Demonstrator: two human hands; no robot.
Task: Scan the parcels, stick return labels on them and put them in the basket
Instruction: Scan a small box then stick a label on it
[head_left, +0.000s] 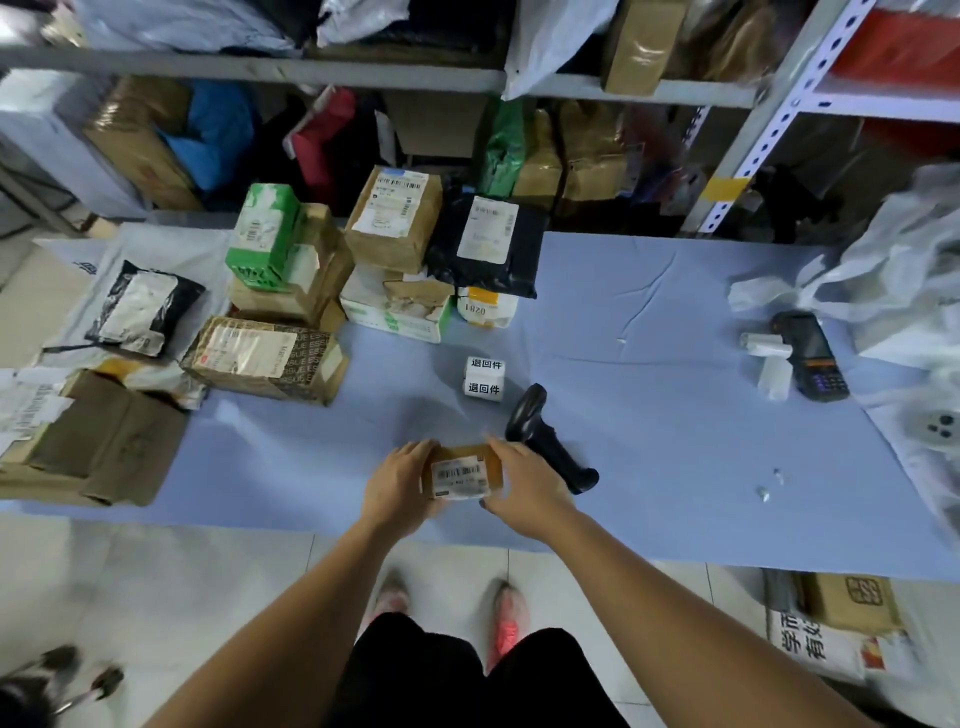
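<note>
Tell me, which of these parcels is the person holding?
The small brown box with a white barcode label, gripped between the left hand and right hand near the table's front edge. The rest sit untouched farther back.

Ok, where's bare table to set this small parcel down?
Widest free patch: blue cloth between the label roll and the handheld terminal. A smaller one lies at the near edge, left of the left hand, before the patterned box. Crowded: the parcel stacks back-left.
</note>
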